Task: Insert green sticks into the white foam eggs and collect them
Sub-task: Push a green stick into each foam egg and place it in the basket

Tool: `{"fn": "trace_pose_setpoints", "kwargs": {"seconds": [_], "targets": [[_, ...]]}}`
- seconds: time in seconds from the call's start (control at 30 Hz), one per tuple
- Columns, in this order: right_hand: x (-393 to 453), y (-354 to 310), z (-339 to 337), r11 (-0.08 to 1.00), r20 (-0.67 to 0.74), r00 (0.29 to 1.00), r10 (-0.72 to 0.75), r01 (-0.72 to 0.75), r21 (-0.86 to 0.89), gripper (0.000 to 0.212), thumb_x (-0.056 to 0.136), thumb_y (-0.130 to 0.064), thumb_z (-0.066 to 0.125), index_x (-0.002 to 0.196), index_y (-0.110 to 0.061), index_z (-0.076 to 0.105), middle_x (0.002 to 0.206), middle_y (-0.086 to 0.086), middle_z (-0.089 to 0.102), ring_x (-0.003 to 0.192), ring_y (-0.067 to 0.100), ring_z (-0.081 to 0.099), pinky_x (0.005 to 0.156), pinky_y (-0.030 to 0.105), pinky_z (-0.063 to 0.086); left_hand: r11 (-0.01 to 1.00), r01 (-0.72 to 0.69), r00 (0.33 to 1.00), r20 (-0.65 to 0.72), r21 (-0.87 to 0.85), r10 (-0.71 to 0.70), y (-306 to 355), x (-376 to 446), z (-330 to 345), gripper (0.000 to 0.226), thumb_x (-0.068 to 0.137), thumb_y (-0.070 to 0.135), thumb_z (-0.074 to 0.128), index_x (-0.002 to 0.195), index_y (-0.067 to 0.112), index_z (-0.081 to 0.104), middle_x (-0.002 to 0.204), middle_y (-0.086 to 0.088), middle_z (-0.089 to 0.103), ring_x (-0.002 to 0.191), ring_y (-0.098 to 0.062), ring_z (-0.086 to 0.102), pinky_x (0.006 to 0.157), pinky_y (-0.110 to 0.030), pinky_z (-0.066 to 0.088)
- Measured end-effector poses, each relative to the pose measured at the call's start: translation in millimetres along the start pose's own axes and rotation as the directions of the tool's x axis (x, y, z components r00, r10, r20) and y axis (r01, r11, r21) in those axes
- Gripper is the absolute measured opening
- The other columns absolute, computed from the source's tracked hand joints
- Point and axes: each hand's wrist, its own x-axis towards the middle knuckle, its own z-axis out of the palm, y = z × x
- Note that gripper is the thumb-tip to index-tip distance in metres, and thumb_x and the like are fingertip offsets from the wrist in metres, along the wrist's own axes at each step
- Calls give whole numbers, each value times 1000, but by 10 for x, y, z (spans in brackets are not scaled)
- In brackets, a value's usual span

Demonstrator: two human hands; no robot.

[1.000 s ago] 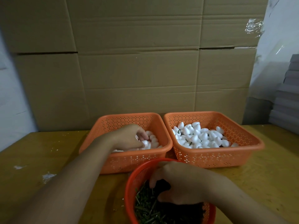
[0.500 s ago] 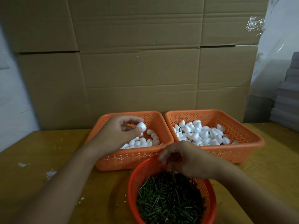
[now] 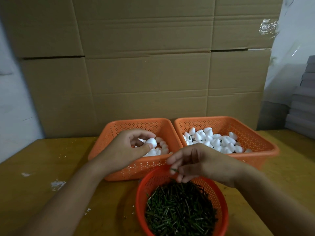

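Observation:
My left hand (image 3: pixel 127 149) pinches a white foam egg (image 3: pixel 151 142) between thumb and fingers, held over the left orange basket (image 3: pixel 119 169). That basket holds several more foam eggs (image 3: pixel 162 147). My right hand (image 3: pixel 201 163) pinches one green stick (image 3: pixel 174 170) just above the rim of the round red basket (image 3: pixel 141 189), which is full of green sticks (image 3: pixel 179 212). The stick's tip points left toward the egg, with a gap between them. The right orange basket (image 3: pixel 255 138) holds a heap of foam eggs (image 3: pixel 213 139), at least one with a green stick in it.
All baskets stand on a yellow wooden table (image 3: pixel 42 167) with white foam crumbs (image 3: pixel 57 184) scattered on its left. Large cardboard boxes (image 3: pixel 144 74) form a wall right behind the baskets. Grey stacked sheets (image 3: pixel 303 106) sit at the far right.
My left hand came up out of the left basket with one egg. My right hand rose out of the stick basket holding one green stick and moved toward the egg.

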Motion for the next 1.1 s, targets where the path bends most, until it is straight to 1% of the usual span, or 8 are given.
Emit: {"fn": "trace_pose_setpoints", "kwargs": {"seconds": [0.1,0.2,0.3,0.43,0.57,0.73,0.9,1.1], "targets": [[14,5,-19,978,-59,998,-17,29,209,25,87,6,65,110,-2,71,95,12,71,81,17,70,70,22,57,1000,18,1000,-14,-11,-18,4,0,-4,23,91,15,72,111,26,71,109,19,73,92,-2,70,76,-15,53],[32,-25,-9,903,-116,993,-16,64,425,22,78,-1,69,97,-9,78,93,8,74,78,16,73,67,20,59,999,26,999,-18,-18,-26,10,1,11,23,90,14,73,109,28,72,108,17,73,92,-4,70,76,-18,55],[54,-55,19,853,-182,983,-2,96,513,15,76,-5,69,82,-13,80,92,5,76,75,16,74,64,19,59,999,30,999,-21,-32,-31,10,-3,21,23,90,13,74,107,28,72,109,15,73,94,-6,71,80,-25,59],[72,-55,49,860,-227,974,16,102,501,14,77,-9,68,91,-6,69,87,14,73,72,19,74,62,23,61,998,42,999,-6,-54,-42,20,-15,20,24,89,11,75,106,29,71,107,14,73,95,-9,72,85,-35,59],[63,-53,57,870,-231,973,13,103,483,15,76,-9,69,89,-11,75,86,16,72,69,19,73,59,23,60,996,44,999,-1,-72,-44,36,-21,38,35,88,9,76,113,33,70,110,19,72,99,-5,71,90,-30,58],[50,-75,73,901,-205,979,-3,92,424,13,77,-11,70,85,-18,78,87,13,72,71,20,72,60,24,59,991,56,998,-3,-125,-57,56,-18,51,31,86,1,76,109,20,71,104,2,77,100,-12,73,89,-34,59],[51,-80,85,921,-177,984,-19,86,379,12,80,-14,69,81,-23,78,91,11,74,74,18,73,62,23,59,985,-24,1000,2,-173,24,51,-17,46,30,81,-15,72,97,9,67,104,1,74,103,-17,72,82,-22,57],[49,-65,82,926,-174,984,-24,87,367,11,81,-14,69,82,-22,77,94,13,74,74,18,72,63,23,59,984,-46,999,-1,-173,47,30,-5,41,30,83,-4,77,100,20,71,107,2,73,101,-15,72,83,-25,58]]}}
